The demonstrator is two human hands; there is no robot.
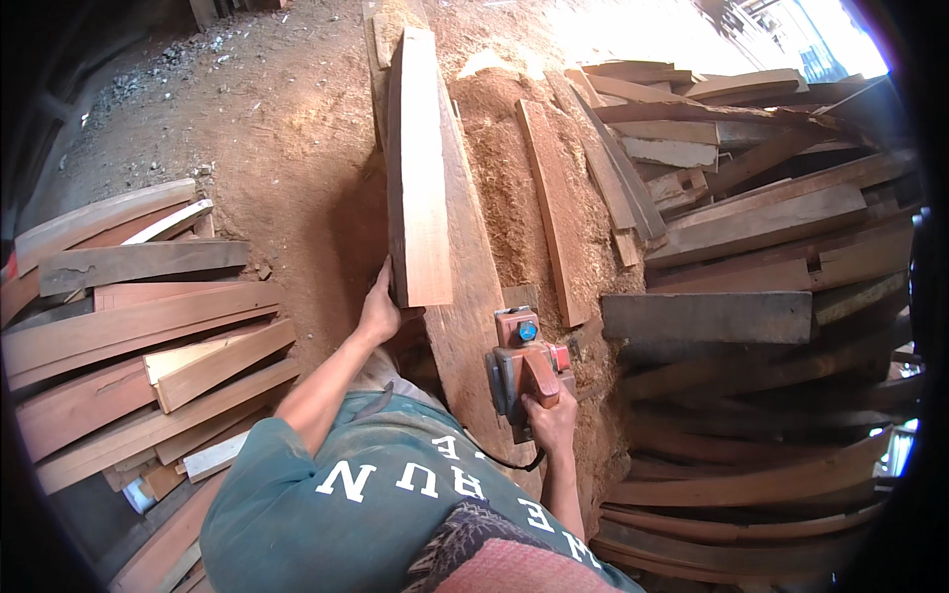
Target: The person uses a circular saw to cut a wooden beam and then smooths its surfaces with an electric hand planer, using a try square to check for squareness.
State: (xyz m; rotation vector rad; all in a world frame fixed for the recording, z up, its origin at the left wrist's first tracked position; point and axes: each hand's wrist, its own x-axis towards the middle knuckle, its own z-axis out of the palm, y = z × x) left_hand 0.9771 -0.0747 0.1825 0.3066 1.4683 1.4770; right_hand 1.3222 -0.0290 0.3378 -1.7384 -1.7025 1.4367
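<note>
A long light wooden beam point(423, 178) with a darker side lies lengthwise on a worn board point(450, 366) in front of me. My left hand point(381, 306) grips the left side of the beam near its closer end, some fingers hidden behind it. To the right of that end, my right hand point(549, 415) is closed round the handle of a reddish electric planer point(519, 351) with a blue knob, held over the worn board. A dark cord hangs from the planer.
Stacks of boards stand at left point(138, 326) and right point(751, 227). A narrow plank point(544, 198) lies in a heap of sawdust point(494, 148) beside the worn board. The dirt ground point(257, 119) stretches ahead at the upper left, scattered with chips.
</note>
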